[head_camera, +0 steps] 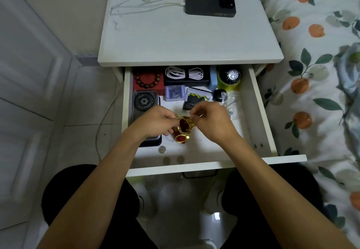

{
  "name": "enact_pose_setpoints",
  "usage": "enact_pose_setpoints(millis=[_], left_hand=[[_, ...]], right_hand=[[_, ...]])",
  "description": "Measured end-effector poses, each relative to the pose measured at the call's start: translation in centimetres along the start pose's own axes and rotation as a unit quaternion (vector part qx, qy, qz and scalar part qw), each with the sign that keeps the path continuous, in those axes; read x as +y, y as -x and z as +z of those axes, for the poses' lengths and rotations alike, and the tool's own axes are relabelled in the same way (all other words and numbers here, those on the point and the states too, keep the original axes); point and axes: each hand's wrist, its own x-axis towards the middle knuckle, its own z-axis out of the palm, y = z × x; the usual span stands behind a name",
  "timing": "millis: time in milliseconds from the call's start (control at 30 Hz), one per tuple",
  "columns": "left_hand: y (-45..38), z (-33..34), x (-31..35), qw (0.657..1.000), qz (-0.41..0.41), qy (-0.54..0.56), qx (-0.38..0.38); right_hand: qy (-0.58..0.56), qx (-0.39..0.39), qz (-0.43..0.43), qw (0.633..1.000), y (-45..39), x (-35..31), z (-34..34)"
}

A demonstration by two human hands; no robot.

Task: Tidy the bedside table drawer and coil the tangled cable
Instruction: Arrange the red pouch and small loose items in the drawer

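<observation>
Open drawer [259, 112] of the bedside table [185, 40], seen from above. Both hands work over its front middle.

The left hand [155, 122] and right hand [210, 122] meet on a small red pouch with gold trim [183, 127]. Left fingers are curled on the pouch's left rim. The right thumb and forefinger pinch what looks like a gold drawstring at the right rim, though it is too fine to be sure. The pouch mouth faces up and away from the person, its body hanging down toward the drawer front; the long axis runs roughly front to back.

A white cable [184, 73], already bundled, lies on a dark case at the drawer's back, well beyond both hands and about midway between them. Neither hand is clearly nearer.

Three coins [162, 149] lie loose at the drawer front, just below the pouch and nearer the left hand. Judgement: the pouch is being opened or closed, and the coins may be meant for it.
</observation>
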Motion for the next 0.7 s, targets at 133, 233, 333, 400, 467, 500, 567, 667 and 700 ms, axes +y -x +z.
enact_pose_setpoints(millis=[133, 233, 333, 400, 467, 500, 567, 667, 700], left_hand=[[0.2, 0.0, 0.1, 0.999, 0.020, 0.033, -0.018], [0.4, 0.1, 0.1, 0.999, 0.029, 0.021, -0.026], [0.7, 0.5, -0.8, 0.997, 0.053, -0.052, -0.004], [0.9, 0.5, -1.2, 0.975, 0.128, -0.182, 0.022], [0.9, 0.5, -1.1, 0.888, 0.221, -0.403, -0.001], [0.7, 0.5, -1.0, 0.828, 0.256, -0.498, -0.035], [0.4, 0.8, -0.8, 0.702, 0.284, -0.646, -0.095], [-0.4, 1.4, -0.9, 0.605, 0.276, -0.733, -0.140], [-0.7, 1.5, -0.9, 0.603, 0.266, -0.737, -0.152]], right_hand=[[0.033, -0.044, 0.046, 0.997, 0.3, 0.9, -0.6], [0.026, -0.056, 0.057, 0.996, 0.5, 1.4, -0.4], [0.013, -0.060, 0.075, 0.995, 0.7, 1.6, -0.2], [0.021, -0.062, 0.077, 0.995, 0.9, 1.5, -0.2], [0.028, -0.052, 0.080, 0.995, 1.0, 1.5, -0.2], [0.030, -0.043, 0.083, 0.995, 1.0, 1.6, -0.2], [0.025, -0.029, 0.081, 0.996, 1.2, 1.9, -0.6], [0.012, -0.028, 0.090, 0.995, 1.7, 2.6, -1.0], [0.010, -0.028, 0.095, 0.995, 1.8, 2.8, -1.2]])
